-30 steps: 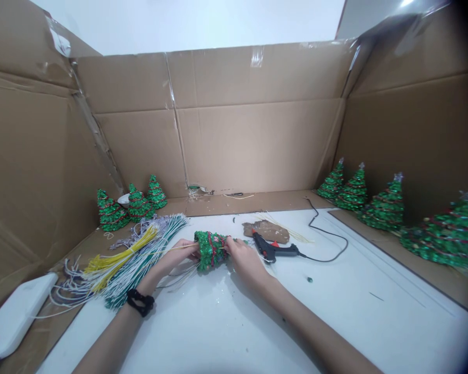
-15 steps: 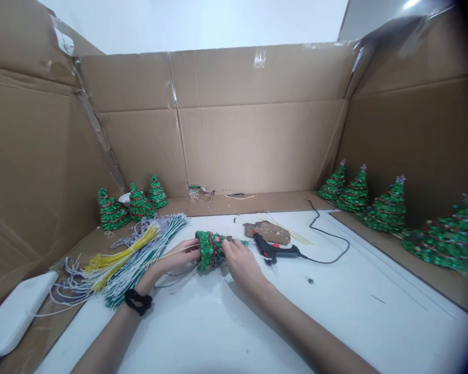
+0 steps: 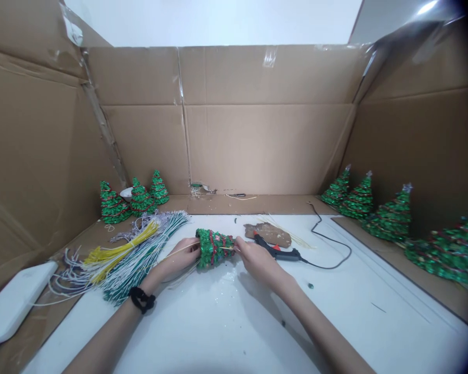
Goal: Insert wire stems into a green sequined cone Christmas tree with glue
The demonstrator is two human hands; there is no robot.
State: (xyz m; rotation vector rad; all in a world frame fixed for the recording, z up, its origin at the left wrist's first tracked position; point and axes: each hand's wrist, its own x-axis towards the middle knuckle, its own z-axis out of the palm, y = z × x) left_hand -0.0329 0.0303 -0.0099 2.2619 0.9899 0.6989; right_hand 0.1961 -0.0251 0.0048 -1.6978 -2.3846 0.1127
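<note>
A small green tinsel Christmas tree [image 3: 212, 250] with red garland lies on its side above the white table, its wide base to the left. My left hand [image 3: 183, 254] is closed round the base, some fingers hidden inside it, with thin pale strands running back past the wrist. At the narrow end, my right hand [image 3: 253, 254] pinches a thin pale strand that lies across the tree's side. Just beyond the right hand, a black glue gun [image 3: 278, 252] with an orange-red nozzle rests by a piece of brown cardboard [image 3: 271, 234].
Bundles of white-and-green stems [image 3: 140, 265] and yellow stems [image 3: 120, 249] lie at left, beside a white power bank-like block [image 3: 21, 298]. Finished-looking trees [image 3: 113, 203] stand at back left, more trees [image 3: 390, 215] along the right. A black cord [image 3: 329, 236] curves behind. Cardboard walls [image 3: 265, 145] enclose the table.
My right hand has shifted right, off the tree's side to its tip, and a pale strand now shows in its fingers. My left hand keeps its hold. A small dark bit shows on the table.
</note>
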